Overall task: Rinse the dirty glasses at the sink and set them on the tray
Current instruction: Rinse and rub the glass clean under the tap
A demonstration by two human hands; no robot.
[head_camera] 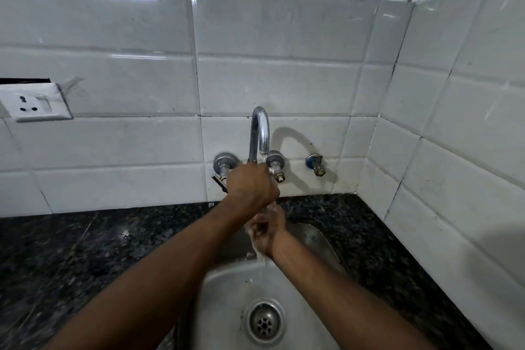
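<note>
The left hand [251, 185] curls over the base of the tap [260, 133]. The right hand [267, 233] has its fingers loosely curled under the running water; whether it holds anything cannot be told. The sink [221, 298] lies directly below the 2 hands.

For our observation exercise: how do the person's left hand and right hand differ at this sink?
The left hand is high up at the tap's base, its back facing the camera; the right hand sits lower, over the sink. Water visibly runs off the right hand, not the left hand. No glass shows in either.
</note>
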